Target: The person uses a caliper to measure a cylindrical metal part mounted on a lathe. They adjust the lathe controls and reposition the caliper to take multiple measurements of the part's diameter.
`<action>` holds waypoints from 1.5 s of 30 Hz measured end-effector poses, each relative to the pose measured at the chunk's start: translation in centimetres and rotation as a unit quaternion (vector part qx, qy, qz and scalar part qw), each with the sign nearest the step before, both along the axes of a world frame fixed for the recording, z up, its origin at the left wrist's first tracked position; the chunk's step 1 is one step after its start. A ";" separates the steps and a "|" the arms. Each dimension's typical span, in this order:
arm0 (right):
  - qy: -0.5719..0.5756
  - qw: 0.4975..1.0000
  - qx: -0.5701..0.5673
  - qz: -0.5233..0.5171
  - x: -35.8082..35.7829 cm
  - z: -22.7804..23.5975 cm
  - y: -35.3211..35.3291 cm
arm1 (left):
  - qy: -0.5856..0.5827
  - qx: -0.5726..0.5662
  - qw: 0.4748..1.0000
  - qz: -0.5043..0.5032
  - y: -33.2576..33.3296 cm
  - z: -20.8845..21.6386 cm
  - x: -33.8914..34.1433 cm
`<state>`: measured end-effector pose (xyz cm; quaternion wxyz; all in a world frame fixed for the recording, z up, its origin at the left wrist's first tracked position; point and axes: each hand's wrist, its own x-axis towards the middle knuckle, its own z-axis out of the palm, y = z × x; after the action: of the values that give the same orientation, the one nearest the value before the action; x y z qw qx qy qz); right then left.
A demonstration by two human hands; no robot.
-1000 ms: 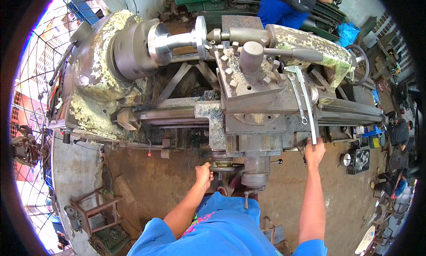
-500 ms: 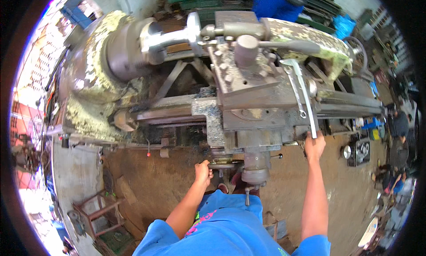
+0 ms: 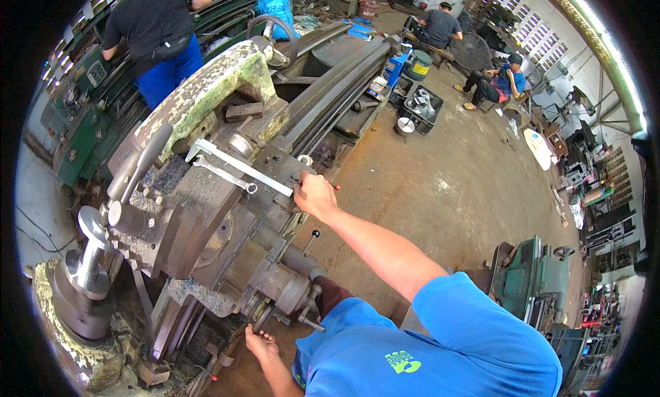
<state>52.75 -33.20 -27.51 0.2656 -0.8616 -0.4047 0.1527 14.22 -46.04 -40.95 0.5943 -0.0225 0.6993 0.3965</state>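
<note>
Left fingers (image 3: 266, 338): curled closed on the handwheel (image 3: 262, 317) rim.
Right hand (image 3: 316, 195): fingers bent at the carriage edge; I cannot tell their hold.
Handwheel step: hand-turning, I judge; next move calls for steady left grip.
Workpiece (image 3: 88, 261): chucked, beyond left fingers, leftward.
Caliper (image 3: 247, 169), spanner (image 3: 225, 174): left of right fingers, obstructing reach.
</note>
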 end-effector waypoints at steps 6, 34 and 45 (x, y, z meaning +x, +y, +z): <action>-0.008 1.000 -0.001 -0.001 0.1 0.1 -0.1 | -0.009 0.000 1.000 -0.003 0.3 0.1 0.2; -0.084 0.995 0.033 0.048 -0.1 -0.9 0.4 | -0.010 0.001 1.000 0.027 -0.3 -0.6 0.0; -0.090 0.995 0.022 0.047 -0.1 -0.8 0.4 | -0.030 0.013 0.999 0.032 -0.4 -0.9 -0.3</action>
<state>52.70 -32.78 -28.33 0.2397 -0.8460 -0.4700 0.0774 13.89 -46.46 -41.89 0.6024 -0.0493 0.6747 0.4236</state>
